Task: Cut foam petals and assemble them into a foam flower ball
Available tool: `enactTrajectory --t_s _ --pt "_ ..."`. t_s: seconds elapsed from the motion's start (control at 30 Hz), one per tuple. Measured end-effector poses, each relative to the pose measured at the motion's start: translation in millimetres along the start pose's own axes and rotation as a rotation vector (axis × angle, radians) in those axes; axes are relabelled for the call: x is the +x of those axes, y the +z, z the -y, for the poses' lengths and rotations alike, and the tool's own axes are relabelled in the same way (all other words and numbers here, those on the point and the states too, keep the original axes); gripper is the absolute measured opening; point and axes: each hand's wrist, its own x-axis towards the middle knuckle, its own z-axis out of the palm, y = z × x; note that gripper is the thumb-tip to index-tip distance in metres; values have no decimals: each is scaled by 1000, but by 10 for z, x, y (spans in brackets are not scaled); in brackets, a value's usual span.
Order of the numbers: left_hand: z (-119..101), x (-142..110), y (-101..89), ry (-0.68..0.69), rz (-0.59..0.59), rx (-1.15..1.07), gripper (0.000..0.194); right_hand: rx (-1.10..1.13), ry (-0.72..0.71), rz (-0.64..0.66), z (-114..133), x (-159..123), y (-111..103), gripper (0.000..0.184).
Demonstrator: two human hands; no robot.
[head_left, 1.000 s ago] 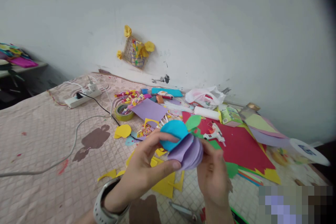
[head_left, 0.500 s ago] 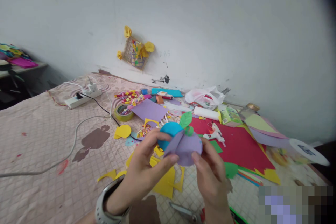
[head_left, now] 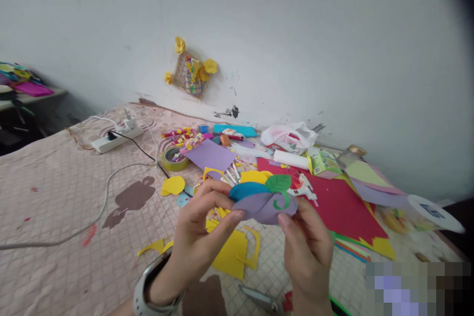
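Note:
Both of my hands hold a folded paper craft (head_left: 263, 202) in front of me, made of rounded lilac and blue layers with a green leaf and a green curl on top. My left hand (head_left: 203, 222) pinches its left end between thumb and fingers. My right hand (head_left: 307, 252) grips the right end, with the thumb on the lilac face. A white watch (head_left: 146, 289) circles my left wrist. Below the craft lie yellow paper offcuts (head_left: 231, 249), and a hot glue gun (head_left: 304, 190) rests on a red card sheet (head_left: 342, 212) just beyond my right hand.
A quilted pink bedcover (head_left: 62, 192) carries everything, with a white power strip (head_left: 116, 139) and cables at left. A lilac sheet (head_left: 211, 155), a tape roll (head_left: 173, 159) and a white plastic bag (head_left: 289, 137) lie near the wall. Scissors (head_left: 259, 300) lie at the bottom edge.
The craft has turned flatter and wider, its lilac folds now lying sideways with the leaf and green curl showing on top. My hands have spread slightly apart.

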Motion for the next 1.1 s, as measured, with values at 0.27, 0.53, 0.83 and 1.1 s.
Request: enactTrajectory --t_s 0.27,0.53,0.83,1.1 --pt "-30 9 51 152 -4 81 16 -208 -26 33 93 -47 -14 21" --pt "58 -18 4 244 -17 49 21 14 -127 149 109 -18 -33 37" --pt "62 -53 -22 244 -17 109 22 -42 -158 91 92 -20 -50 27" --pt "41 -43 -24 269 -29 141 25 -87 -134 69 111 -4 -69 24"
